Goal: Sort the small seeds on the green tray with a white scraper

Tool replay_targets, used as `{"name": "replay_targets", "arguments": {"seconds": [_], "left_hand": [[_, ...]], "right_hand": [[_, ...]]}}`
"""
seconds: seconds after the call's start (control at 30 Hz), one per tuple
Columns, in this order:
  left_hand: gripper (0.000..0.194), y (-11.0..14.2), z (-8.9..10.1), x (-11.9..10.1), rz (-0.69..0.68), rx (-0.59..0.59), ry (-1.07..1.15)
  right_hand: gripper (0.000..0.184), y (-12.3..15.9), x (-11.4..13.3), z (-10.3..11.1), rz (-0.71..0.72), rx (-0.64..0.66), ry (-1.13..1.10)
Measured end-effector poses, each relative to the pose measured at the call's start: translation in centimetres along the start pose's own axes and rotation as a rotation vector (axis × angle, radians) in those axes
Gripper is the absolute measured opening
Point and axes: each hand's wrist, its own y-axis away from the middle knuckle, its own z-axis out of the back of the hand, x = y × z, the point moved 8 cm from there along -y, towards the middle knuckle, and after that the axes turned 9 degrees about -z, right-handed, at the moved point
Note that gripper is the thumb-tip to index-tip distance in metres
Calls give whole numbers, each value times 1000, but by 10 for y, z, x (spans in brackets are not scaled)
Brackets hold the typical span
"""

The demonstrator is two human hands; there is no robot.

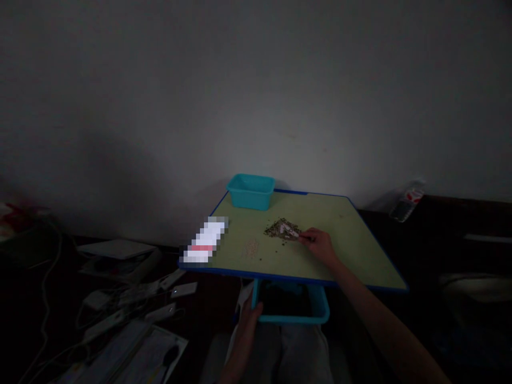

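My right hand (317,242) is closed in a pinch on the near end of a small pale, spoon-like tool (288,231). The tool's far end rests in a pile of dark and light grains (276,228) on the table (332,213). Left of my hand, nearer the front edge, lies a thin patch of pale grains (252,249). Below the table edge, my left hand (251,314) is closed round the left rim of a turquoise tub (294,319) over my lap. Dark contents fill the shadowed inside of that tub; I cannot make out what they are.
A second turquoise tub (252,200) stands at the table's back left, near the wall. A lit, blurred-out phone-like screen (205,240) lies along the left edge. Cables and white power strips (104,325) clutter the floor at left. The room is dim.
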Motion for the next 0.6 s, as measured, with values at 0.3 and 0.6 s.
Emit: {"name": "replay_targets", "arguments": {"seconds": [0.3, 0.6], "left_hand": [[60, 9, -4, -14, 29, -15, 71], [52, 14, 22, -24, 46, -119, 15]], "right_hand": [[14, 1, -3, -4, 25, 11, -20], [11, 18, 36, -19, 122, 73, -178]]}}
